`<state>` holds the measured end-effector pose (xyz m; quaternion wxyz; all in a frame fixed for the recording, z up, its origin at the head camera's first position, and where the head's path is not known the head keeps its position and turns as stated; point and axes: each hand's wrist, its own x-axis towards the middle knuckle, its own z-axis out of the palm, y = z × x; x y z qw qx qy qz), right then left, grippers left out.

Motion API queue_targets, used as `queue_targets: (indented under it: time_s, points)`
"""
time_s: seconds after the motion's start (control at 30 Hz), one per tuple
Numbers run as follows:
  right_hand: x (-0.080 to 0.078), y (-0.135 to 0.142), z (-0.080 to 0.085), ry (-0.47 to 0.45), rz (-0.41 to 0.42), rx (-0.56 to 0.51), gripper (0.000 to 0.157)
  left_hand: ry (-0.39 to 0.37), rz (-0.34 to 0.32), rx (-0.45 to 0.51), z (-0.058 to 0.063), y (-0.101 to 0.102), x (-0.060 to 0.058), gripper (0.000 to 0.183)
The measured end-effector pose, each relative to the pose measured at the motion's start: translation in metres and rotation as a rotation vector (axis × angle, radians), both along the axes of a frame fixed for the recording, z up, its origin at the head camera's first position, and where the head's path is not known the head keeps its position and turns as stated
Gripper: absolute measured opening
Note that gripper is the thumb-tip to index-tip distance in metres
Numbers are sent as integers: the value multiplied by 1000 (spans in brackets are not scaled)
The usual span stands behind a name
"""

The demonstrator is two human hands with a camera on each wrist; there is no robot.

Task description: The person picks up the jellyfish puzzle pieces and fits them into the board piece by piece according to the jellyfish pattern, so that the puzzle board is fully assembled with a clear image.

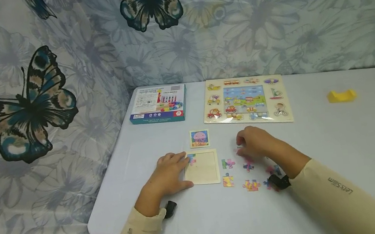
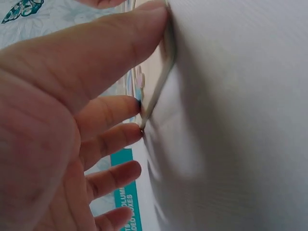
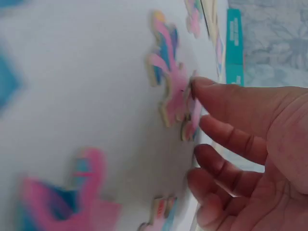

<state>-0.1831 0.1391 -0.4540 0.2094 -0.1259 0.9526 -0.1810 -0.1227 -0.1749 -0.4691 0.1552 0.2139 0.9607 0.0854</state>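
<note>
A shallow, pale wooden puzzle tray [image 1: 204, 172] lies on the table, with one jigsaw piece [image 1: 192, 159] in its upper left corner. My left hand [image 1: 167, 174] rests at the tray's left side, fingers spread; in the left wrist view the thumb [image 2: 130, 38] touches the tray's edge. To the right, my right hand [image 1: 257, 142] pinches a pink jigsaw piece [image 3: 195, 113] between thumb and forefinger, low over the table. Loose pieces lie around that hand, among them a pink and blue one [image 1: 248, 166], a yellow one [image 1: 228, 180] and a green and pink one [image 1: 228, 163].
Just behind the tray lies a small picture card [image 1: 199, 138] with a pink figure. Farther back are a teal and white box [image 1: 158, 104] and a large vehicle puzzle board [image 1: 245, 101]. A yellow block [image 1: 341, 96] sits at the right. Butterfly-patterned cloth [image 1: 250, 24] hangs behind the table.
</note>
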Motion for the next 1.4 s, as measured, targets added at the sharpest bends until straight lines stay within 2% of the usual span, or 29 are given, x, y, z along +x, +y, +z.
queue_targets:
  time_s: [0.17, 0.33, 0.5, 0.6, 0.67, 0.83, 0.9, 1.03, 1.2, 1.3, 1.4]
  points:
    - [9, 0, -3, 10, 20, -19, 21, 12, 1, 14, 1, 0, 2, 84]
    - [11, -9, 5, 18, 6, -56, 13, 33, -29, 45, 1, 5, 4, 84]
    - [3, -35, 9, 6, 12, -222, 10, 16, -65, 38, 1, 7, 5, 74]
    - [0, -59, 5, -26, 26, -324, 10, -2, -50, 44, 1, 7, 5, 73]
    - [-1, -75, 0, -45, 30, -349, 9, -5, -43, 53, 2, 6, 6, 72]
    - [0, -101, -10, -45, 26, -301, 7, -4, -48, 63, 3, 5, 6, 71]
    - [0, -107, -12, -15, 30, -277, 8, 5, -59, 62, 4, 4, 6, 71]
    - [-1, -112, -13, 62, 65, -231, 10, 31, -80, 52, 2, 6, 3, 76]
    - [1, -115, -11, 153, 113, -144, 7, 53, -66, 10, -1, 11, 2, 81]
    - [2, -114, -14, 177, 97, -117, 10, 66, -64, -21, 0, 14, 2, 80]
    - [1, -107, -13, 163, 66, -108, 21, 71, -58, -51, 1, 16, 1, 79]
